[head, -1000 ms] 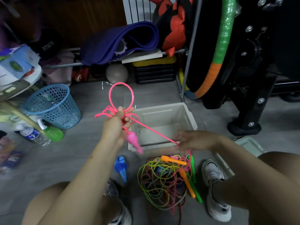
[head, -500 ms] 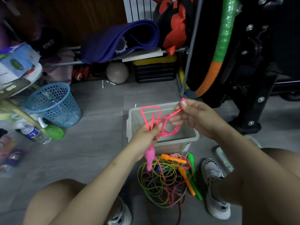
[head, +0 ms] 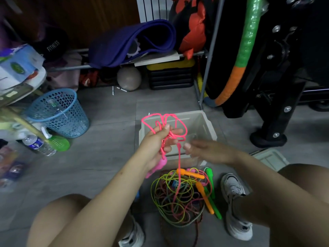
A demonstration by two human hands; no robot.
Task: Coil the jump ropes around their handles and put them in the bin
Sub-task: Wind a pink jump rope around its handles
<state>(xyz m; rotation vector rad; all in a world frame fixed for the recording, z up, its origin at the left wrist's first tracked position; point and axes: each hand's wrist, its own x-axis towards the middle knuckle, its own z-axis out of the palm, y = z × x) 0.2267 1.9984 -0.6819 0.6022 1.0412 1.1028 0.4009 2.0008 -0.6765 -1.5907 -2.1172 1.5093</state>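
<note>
Blue mesh basket (head: 58, 113) on grey floor (head: 110, 139), water bottle (head: 38, 145) beside. Purple mat (head: 131, 41) on rack; grey ball (head: 128, 78) beneath. Striped hoop (head: 243, 50) at right.

— What do we see around us?
— A grey tiled floor (head: 106, 157) and a dark wooden wall (head: 80, 20) behind a low metal shelf rail (head: 71, 68).
— And on that shelf?
— We see a rolled purple mat (head: 131, 41); a grey ball (head: 129, 78) sits beneath it. A blue mesh wastebasket (head: 58, 113) stands on the floor's left side.
</note>
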